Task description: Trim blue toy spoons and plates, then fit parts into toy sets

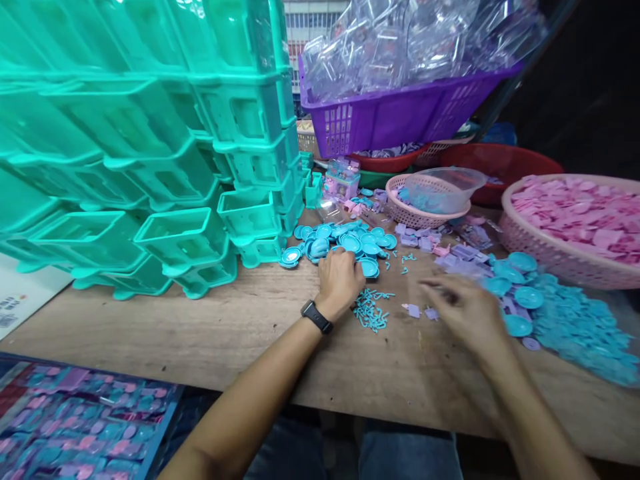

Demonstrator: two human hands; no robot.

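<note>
My left hand (340,280), with a black watch on the wrist, rests knuckles-up on the wooden table (210,333) at the near edge of a heap of small blue toy plates (350,243). Its fingers are curled under; whether they hold anything is hidden. Beside it lies a cluster of tiny blue cutlery pieces (371,312). My right hand (463,310) is blurred, fingers spread and pointing left, just above small purple pieces (414,310) on the table. A spread of blue plates and flat blue parts (560,320) lies to its right.
Stacked teal plastic tubs (150,147) fill the left. A purple basket (400,117) of clear plastic shells stands at the back. A pink basket (545,247) of pink pieces sits on the right, a small pink basket (415,210) behind. A tray of packed toys (75,420) lies lower left.
</note>
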